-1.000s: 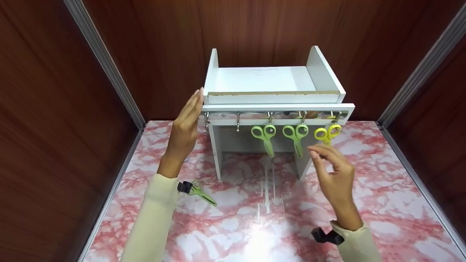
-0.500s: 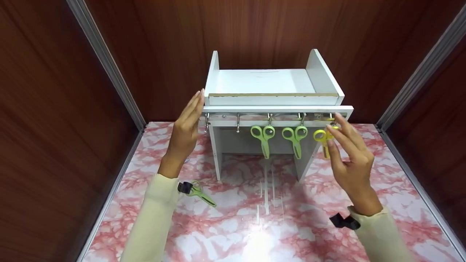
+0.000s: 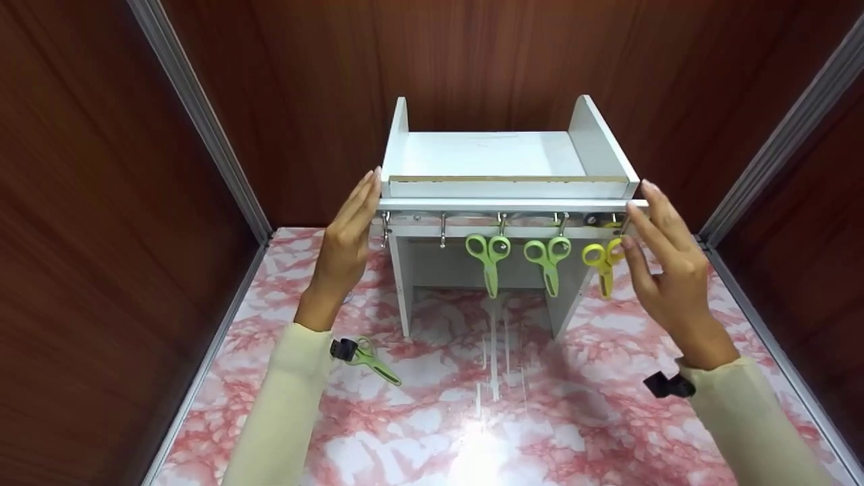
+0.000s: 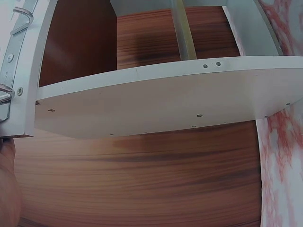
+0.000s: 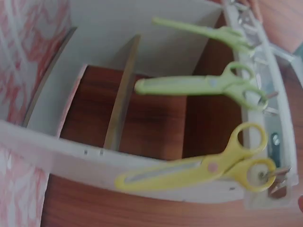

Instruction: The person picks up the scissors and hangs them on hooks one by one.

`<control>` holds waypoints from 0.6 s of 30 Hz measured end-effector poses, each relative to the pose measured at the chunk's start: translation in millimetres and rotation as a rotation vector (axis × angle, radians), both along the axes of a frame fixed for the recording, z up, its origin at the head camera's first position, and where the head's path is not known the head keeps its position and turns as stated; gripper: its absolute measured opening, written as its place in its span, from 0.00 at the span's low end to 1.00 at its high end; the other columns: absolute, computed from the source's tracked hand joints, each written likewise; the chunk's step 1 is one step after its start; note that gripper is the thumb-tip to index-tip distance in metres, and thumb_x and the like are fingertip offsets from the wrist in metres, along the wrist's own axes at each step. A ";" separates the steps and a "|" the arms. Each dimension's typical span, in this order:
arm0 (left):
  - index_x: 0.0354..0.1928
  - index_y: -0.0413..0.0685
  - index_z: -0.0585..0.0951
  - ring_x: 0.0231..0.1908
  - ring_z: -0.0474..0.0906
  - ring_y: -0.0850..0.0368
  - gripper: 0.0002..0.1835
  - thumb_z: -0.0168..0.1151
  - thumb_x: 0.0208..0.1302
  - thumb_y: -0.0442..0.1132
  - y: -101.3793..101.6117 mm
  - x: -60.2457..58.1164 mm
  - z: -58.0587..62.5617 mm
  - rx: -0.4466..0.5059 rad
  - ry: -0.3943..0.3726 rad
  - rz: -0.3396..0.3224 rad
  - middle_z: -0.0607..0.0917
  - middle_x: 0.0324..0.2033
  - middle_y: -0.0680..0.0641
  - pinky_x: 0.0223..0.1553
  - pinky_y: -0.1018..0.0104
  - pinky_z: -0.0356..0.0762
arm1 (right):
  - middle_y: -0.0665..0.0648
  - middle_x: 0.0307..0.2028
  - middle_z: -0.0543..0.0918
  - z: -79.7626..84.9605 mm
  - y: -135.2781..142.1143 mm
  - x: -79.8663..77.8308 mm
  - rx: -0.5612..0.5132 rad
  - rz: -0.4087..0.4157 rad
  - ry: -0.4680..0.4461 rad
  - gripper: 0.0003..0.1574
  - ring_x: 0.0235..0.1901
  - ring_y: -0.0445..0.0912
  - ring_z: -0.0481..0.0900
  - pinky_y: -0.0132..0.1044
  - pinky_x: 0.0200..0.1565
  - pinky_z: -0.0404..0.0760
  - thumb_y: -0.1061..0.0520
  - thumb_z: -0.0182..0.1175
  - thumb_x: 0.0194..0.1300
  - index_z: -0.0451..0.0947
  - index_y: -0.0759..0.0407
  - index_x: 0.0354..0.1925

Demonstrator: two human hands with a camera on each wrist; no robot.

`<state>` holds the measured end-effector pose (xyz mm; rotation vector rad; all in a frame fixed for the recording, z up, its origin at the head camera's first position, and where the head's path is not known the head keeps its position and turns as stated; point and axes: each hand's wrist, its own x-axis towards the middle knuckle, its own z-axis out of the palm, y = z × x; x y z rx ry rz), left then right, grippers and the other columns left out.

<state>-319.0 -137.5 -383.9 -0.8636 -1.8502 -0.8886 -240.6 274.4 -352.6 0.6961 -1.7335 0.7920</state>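
Note:
A white shelf unit carries a front rail of metal hooks. From three of the hooks hang a green pair of scissors, another green pair and a yellow pair. My left hand, its fingers straight, rests against the rail's left end. At the rail's right end my right hand touches with extended fingers, just beside the yellow scissors, and holds nothing. In the right wrist view the yellow scissors hang by one handle loop.
One more green pair of scissors lies on the pink marbled table, partly behind the left wrist camera. Brown wood-grain panels enclose the back and sides. Two left hooks bear no scissors.
My right hand has moved right and up, from below the yellow scissors to the rail's right end, and its fingers have spread from a pinch. The left hand has stayed in place.

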 end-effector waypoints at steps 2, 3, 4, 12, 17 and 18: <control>0.70 0.34 0.71 0.71 0.66 0.45 0.26 0.50 0.72 0.19 0.4 -0.5 0.2 -0.004 -0.001 0.002 0.72 0.70 0.38 0.72 0.58 0.65 | 0.70 0.62 0.78 1.1 4.2 -4.7 -0.001 -0.018 0.001 0.19 0.65 0.64 0.74 0.44 0.70 0.71 0.61 0.62 0.70 0.82 0.67 0.57; 0.70 0.34 0.71 0.71 0.66 0.45 0.26 0.50 0.72 0.19 0.7 -0.8 0.5 -0.007 -0.001 0.001 0.72 0.70 0.38 0.72 0.58 0.65 | 0.70 0.62 0.78 1.6 5.8 -7.0 -0.004 -0.022 0.002 0.19 0.65 0.64 0.74 0.43 0.70 0.71 0.63 0.62 0.69 0.82 0.67 0.57; 0.70 0.34 0.71 0.72 0.66 0.44 0.26 0.50 0.72 0.18 1.2 -1.1 0.8 -0.008 -0.002 -0.003 0.72 0.70 0.38 0.72 0.59 0.65 | 0.70 0.62 0.78 1.8 7.0 -9.1 -0.007 -0.023 0.002 0.20 0.65 0.64 0.74 0.43 0.69 0.71 0.64 0.62 0.69 0.82 0.67 0.57; 0.70 0.34 0.70 0.72 0.65 0.45 0.27 0.50 0.71 0.17 3.5 -4.6 2.6 -0.015 0.011 -0.011 0.72 0.70 0.37 0.72 0.58 0.65 | 0.70 0.64 0.77 0.2 16.6 -24.6 0.019 -0.005 0.000 0.24 0.65 0.65 0.73 0.41 0.69 0.72 0.74 0.62 0.62 0.83 0.66 0.57; 0.70 0.33 0.70 0.72 0.65 0.45 0.27 0.49 0.71 0.17 3.4 -5.5 1.7 -0.015 0.009 -0.010 0.71 0.70 0.38 0.72 0.58 0.65 | 0.70 0.64 0.76 -1.8 19.7 -33.7 0.046 0.018 -0.006 0.24 0.65 0.64 0.73 0.38 0.67 0.73 0.74 0.63 0.62 0.84 0.64 0.57; 0.70 0.33 0.70 0.72 0.65 0.45 0.27 0.49 0.71 0.17 3.3 -5.3 1.5 -0.014 0.009 -0.010 0.71 0.70 0.38 0.72 0.58 0.65 | 0.70 0.64 0.76 -2.0 19.9 -34.9 0.047 0.022 -0.006 0.24 0.65 0.64 0.74 0.38 0.66 0.74 0.73 0.63 0.63 0.84 0.64 0.57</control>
